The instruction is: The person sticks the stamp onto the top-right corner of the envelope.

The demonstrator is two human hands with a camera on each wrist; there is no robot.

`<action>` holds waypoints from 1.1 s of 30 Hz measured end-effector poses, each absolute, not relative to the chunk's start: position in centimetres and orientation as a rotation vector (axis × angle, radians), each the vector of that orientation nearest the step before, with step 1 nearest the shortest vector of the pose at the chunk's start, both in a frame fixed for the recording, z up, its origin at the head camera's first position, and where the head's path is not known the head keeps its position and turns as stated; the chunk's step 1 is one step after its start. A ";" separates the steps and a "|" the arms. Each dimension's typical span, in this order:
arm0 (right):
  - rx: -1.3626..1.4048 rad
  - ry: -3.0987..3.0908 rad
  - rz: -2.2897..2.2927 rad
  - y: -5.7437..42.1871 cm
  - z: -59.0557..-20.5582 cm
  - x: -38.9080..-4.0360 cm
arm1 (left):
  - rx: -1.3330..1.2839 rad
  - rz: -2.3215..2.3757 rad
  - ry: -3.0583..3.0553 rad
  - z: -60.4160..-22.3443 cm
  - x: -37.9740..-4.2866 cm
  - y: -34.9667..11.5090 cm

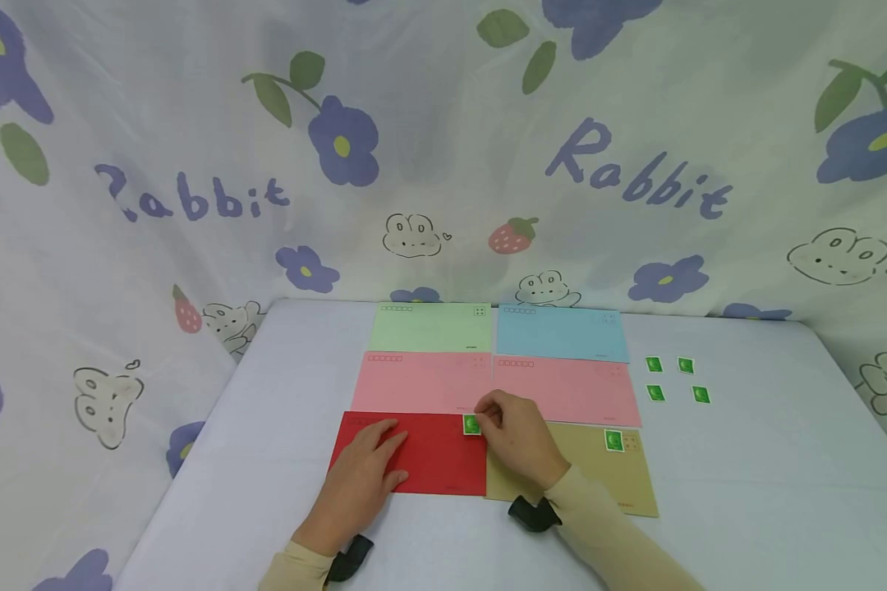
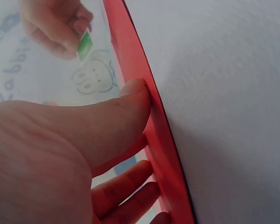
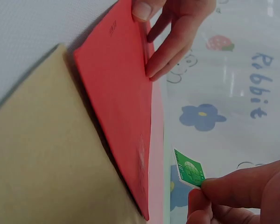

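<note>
A red envelope (image 1: 443, 460) lies at the front left of a block of envelopes. My left hand (image 1: 362, 476) rests on its left part, fingers spread and fingertips on the paper. Between thumb and finger my right hand (image 1: 521, 435) pinches a green stamp (image 3: 190, 169) by its edge. In the head view that stamp overlaps the red envelope's top right corner; the right wrist view shows it raised above the paper. Under my right forearm lies a tan envelope (image 1: 576, 460), with another green stamp (image 1: 614, 441) near its upper right corner.
Behind are two pink envelopes, left (image 1: 421, 382) and right (image 1: 565, 390), then a light green envelope (image 1: 429, 328) and a blue envelope (image 1: 562, 332). Several loose green stamps (image 1: 655, 393) lie on the white table (image 1: 754, 460) at the right. A printed curtain (image 1: 443, 148) hangs behind.
</note>
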State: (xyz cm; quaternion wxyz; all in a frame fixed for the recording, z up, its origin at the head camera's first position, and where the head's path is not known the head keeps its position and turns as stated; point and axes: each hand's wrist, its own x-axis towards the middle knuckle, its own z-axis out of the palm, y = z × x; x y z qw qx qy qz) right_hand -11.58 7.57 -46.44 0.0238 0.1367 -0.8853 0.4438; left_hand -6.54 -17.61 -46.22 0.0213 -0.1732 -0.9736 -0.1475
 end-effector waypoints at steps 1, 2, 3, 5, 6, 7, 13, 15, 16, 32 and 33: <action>0.424 -2.740 1.375 7.5 -46.4 -11.6 | -0.536 -0.453 -3.016 -46.2 -6.5 -17.6; 0.423 -2.740 1.381 7.4 -46.4 -11.6 | -0.537 -0.450 -3.013 -46.2 -6.6 -17.6; 0.425 -2.741 1.382 7.2 -46.4 -11.6 | -0.536 -0.446 -3.012 -46.2 -6.6 -17.6; 0.433 -2.743 1.380 7.0 -46.4 -11.7 | -0.534 -0.441 -3.010 -46.2 -6.6 -17.6; 0.438 -2.744 1.376 6.9 -46.4 -11.7 | -0.533 -0.441 -3.010 -46.2 -6.6 -17.6; 0.444 -2.746 1.371 6.9 -46.4 -11.7 | -0.531 -0.440 -3.011 -46.2 -6.6 -17.6; 0.461 -2.761 1.368 6.5 -46.5 -11.8 | -0.525 -0.439 -3.010 -46.3 -6.6 -17.6; 0.471 -2.759 1.369 6.4 -46.6 -11.9 | -0.526 -0.433 -3.009 -46.4 -6.6 -17.6; 0.475 -2.756 1.374 6.3 -46.7 -11.9 | -0.524 -0.431 -3.011 -46.4 -6.6 -17.6; 0.502 -2.780 1.341 5.7 -47.0 -12.4 | -0.521 -0.441 -3.023 -46.5 -6.7 -17.6; 0.501 -2.784 1.338 5.7 -47.0 -12.4 | -0.523 -0.442 -3.023 -46.6 -6.7 -17.6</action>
